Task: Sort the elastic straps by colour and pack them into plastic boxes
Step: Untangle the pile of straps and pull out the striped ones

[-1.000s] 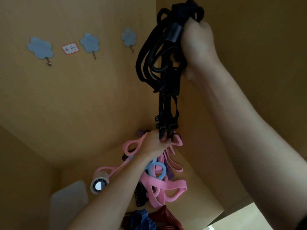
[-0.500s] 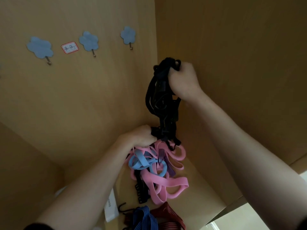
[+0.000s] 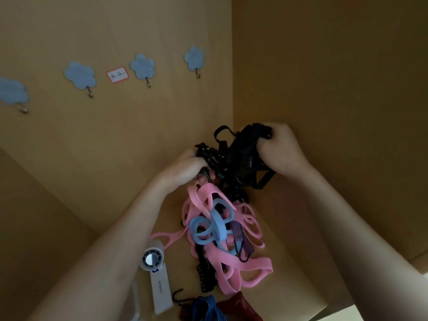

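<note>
Right hand [image 3: 280, 151] has its grip curled round the top end of a tangled bundle of black straps [image 3: 238, 158], fingers folded over the webbing so that a loop sticks out past the knuckles. Left hand [image 3: 185, 167] has its grip closed on the other side of the same bundle, where a few buckles and hooks bunch together; the fingertips are buried in the black tangle and cannot be seen. The bundle is stretched between the two hands, close to the corner where the back panel [image 3: 115, 147] meets the side panel, and its lower strands hang down to the heap below.

That heap lies on the wooden counter [image 3: 289, 274], just under the hands. Wide pink straps [image 3: 231, 258] make up most of it, looping over each other. Light blue straps [image 3: 215, 225] lie coiled on top of the pink ones, and a purple strap [image 3: 238, 235] lies just beside them on the right. A black toothed buckle piece [image 3: 203, 274] pokes out from under the pink loops.

Nearer the front edge lie a blue striped strap [image 3: 208, 309] and a dark red strap [image 3: 240, 306], touching each other, with a black hook [image 3: 178, 295] beside the blue one. A white handheld fan [image 3: 155, 274] lies left of the heap, partly under the left forearm.

On the back panel sits a row of blue cloud-shaped wall hooks [image 3: 142, 66], with a small red-bordered label [image 3: 117, 74] between two of them.
</note>
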`<state>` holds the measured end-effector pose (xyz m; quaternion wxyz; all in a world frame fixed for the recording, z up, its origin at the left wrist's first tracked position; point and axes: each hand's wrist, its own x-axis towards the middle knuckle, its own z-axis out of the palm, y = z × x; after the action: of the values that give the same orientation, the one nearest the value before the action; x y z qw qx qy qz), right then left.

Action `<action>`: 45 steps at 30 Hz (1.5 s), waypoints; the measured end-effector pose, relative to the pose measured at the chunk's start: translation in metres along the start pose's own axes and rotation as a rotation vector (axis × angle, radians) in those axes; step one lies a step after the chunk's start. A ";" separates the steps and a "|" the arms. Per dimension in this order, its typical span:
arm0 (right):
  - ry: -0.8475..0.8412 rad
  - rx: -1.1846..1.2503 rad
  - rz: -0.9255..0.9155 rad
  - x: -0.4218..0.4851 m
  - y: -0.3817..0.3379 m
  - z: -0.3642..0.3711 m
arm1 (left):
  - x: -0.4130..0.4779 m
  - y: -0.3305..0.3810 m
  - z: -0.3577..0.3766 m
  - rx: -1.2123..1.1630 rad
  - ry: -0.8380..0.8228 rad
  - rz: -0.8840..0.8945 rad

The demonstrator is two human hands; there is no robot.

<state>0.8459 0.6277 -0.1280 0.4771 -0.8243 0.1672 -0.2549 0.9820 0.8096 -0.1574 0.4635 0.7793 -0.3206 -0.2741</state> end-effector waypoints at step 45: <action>-0.263 0.308 -0.051 0.008 -0.009 0.029 | -0.001 -0.014 0.004 -0.367 0.026 0.060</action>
<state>0.8699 0.6480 -0.1302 0.6086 -0.7717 0.0418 -0.1797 0.9818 0.8136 -0.1713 0.6098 0.6754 -0.2821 -0.3039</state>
